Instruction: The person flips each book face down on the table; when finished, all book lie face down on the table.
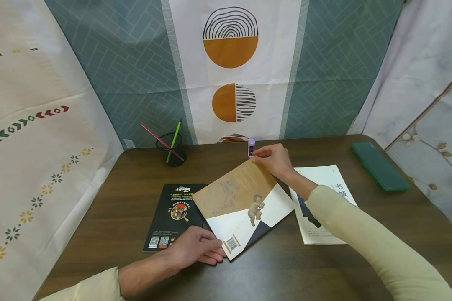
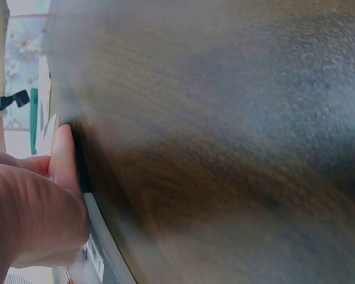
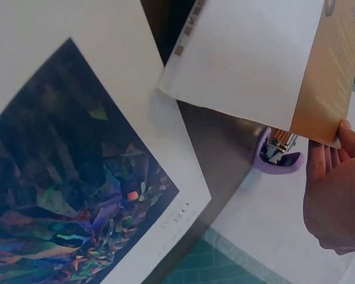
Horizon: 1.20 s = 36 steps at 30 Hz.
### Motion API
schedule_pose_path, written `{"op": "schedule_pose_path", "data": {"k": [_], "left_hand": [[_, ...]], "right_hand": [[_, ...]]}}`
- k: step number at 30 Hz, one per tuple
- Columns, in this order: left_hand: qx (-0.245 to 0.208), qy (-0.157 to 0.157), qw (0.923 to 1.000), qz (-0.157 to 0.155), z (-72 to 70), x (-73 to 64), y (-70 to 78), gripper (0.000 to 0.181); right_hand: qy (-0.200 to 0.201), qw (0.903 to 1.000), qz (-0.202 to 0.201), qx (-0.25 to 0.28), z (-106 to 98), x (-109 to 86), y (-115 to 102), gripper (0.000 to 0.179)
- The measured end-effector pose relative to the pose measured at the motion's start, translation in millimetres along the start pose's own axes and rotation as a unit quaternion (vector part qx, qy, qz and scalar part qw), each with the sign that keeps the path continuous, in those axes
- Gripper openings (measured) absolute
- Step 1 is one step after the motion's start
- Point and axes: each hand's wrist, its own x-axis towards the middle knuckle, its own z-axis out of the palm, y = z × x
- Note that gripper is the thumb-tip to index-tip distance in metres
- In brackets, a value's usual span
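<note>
A tan-and-white magazine [image 1: 231, 205] with a baby figure and a barcode is held tilted between both hands. My left hand [image 1: 196, 248] pinches its near corner, thumb on top and fingers beneath. At the far corner, my right hand [image 1: 275, 161] pinches the tan edge, which the right wrist view also shows. Partly under the magazine lies a black book [image 1: 173, 213] with a round picture and QR codes. To the right, a white book [image 1: 320, 234] with a dark cover picture lies flat, partly hidden by the right forearm.
A black mesh pen cup [image 1: 176, 159] with a pink and a green pencil stands at the back left. A small purple stapler or similar item [image 1: 251, 146] stands near the back edge. A green case [image 1: 378, 167] lies at the right of the wooden table [image 1: 109, 221].
</note>
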Motion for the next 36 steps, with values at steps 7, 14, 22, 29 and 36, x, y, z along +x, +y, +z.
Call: {"op": "schedule_pose_path", "data": {"k": [7, 14, 22, 29, 36], "left_hand": [[-0.001, -0.007, 0.9999, -0.009, 1.0, 1.1, 0.4, 0.022], [0.006, -0.018, 0.9994, -0.030, -1.0, 2.4, 4.1, 0.023], [0.013, -0.017, 0.9988, -0.044, 0.1, 5.0, 4.3, 0.023], [0.023, -0.017, 0.9984, -0.049, 1.8, 6.4, 3.9, 0.023], [0.031, -0.024, 0.9981, -0.048, 0.7, 7.5, 3.5, 0.023]], "right_hand": [[-0.015, 0.9998, 0.002, -0.015, 5, -0.4, 3, 0.024], [-0.032, 0.9993, 0.005, -0.020, 11, 0.7, 10, 0.024], [-0.055, 0.9979, 0.011, -0.031, 16, 2.6, 17, 0.029], [-0.067, 0.9966, 0.011, -0.046, 20, 1.5, 20, 0.030], [-0.079, 0.9949, 0.027, -0.056, 23, -0.7, 19, 0.032]]}}
